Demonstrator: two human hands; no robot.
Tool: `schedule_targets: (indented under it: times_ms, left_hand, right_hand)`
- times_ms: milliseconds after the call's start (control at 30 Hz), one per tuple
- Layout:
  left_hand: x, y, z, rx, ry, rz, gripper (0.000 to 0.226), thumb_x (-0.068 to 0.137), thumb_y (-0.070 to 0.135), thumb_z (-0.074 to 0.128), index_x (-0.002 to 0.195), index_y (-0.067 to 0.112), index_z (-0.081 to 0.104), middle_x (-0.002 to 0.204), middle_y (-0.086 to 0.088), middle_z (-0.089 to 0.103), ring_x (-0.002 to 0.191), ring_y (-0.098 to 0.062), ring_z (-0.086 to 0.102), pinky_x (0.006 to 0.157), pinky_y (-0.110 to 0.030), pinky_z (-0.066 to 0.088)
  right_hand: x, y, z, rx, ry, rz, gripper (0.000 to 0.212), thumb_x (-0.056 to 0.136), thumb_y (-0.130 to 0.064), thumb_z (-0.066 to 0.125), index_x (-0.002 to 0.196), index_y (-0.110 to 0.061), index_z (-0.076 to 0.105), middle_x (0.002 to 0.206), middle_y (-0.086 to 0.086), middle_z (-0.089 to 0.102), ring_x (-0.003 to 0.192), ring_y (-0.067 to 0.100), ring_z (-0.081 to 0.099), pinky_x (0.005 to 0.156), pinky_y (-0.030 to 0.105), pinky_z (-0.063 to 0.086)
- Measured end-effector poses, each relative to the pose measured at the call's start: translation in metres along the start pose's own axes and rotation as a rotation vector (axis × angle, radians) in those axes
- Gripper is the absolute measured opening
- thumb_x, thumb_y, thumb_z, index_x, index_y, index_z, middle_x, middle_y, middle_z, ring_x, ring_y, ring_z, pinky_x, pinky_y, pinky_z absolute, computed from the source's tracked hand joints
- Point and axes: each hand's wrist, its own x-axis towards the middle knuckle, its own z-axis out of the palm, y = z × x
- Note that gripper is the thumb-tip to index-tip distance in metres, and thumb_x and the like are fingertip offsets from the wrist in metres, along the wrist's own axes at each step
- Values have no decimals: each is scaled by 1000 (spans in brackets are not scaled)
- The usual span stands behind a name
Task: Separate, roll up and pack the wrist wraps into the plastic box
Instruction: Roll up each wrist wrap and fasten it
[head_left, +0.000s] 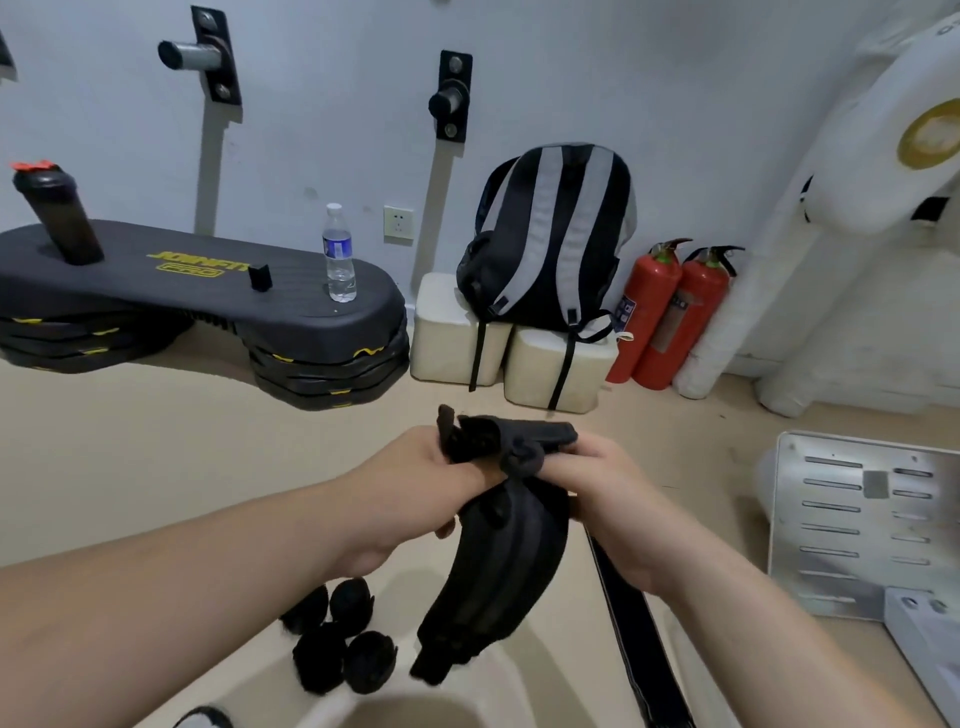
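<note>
Fingers of left hand (410, 478) and right hand (608, 499) clutch tangled wrist wraps (498, 561) above rolled wraps (337, 649); backpack (550, 234) beyond.

a black step platform (208, 280) with yellow lettering sits at the far left on stacked risers. on it stand a dark shaker bottle (57, 213) with a red cap, a clear water bottle (340, 254) and, between them, a small black block (260, 277). a black and grey backpack (550, 234) rests against the wall on two cream blocks (452, 338), with two red fire extinguishers (670, 312) just to its right. a slotted metal panel (852, 519) lies at the near right.
</note>
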Motion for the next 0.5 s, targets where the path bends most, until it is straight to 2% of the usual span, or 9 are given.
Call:
schedule_targets:
  times_ms: [33,100,200,233,333,433,500]
  left_hand:
    - [2,-3,3,-19,-4,-3,26,107,24,59,91,29,79,71,8,60,70,-15,44,57,-27,35]
    - [3,-5,5,8,9,-29,37,108,19,54,84,33,78,71,7,61,73,-17,44,59,-28,36]
    - [1,1,5,37,-11,-78,39,107,15,46,93,31,79,78,7,69,75,-15,51,62,-28,41]
    - [2,2,4,17,-6,-88,36,107,16,46,97,28,78,81,5,71,73,-14,54,61,-28,43]
    - [8,0,-1,-81,127,-63,23,108,27,55,111,10,71,87,-7,76,68,-17,62,57,-30,49]
    - [10,-2,-5,-125,313,-4,25,102,25,68,108,1,62,79,-14,75,57,-17,64,52,-29,51]
    - [9,0,-5,-133,397,21,22,97,17,75,103,2,61,79,-21,75,50,-13,63,47,-25,50]
  right_hand:
    - [2,3,7,43,26,10,24,97,-5,63,116,-14,76,105,9,81,100,27,78,92,45,62]
    - [4,8,18,69,117,24,26,96,1,60,115,-11,71,104,14,80,98,34,78,91,52,61]
    - [12,14,21,-33,181,35,21,92,0,59,101,-16,70,93,10,78,87,35,74,78,50,58]
    - [13,14,20,-33,188,50,20,92,-2,60,100,-17,71,92,9,79,87,35,74,78,48,57]
    - [18,13,18,151,161,114,20,98,-4,65,113,-14,73,99,17,81,96,41,78,85,52,63]
    - [19,10,23,345,145,177,18,106,-11,60,120,-8,70,102,20,81,88,35,80,69,41,65]
    - [19,10,26,406,147,215,19,109,-17,56,121,-11,69,101,18,81,83,29,80,66,37,62]
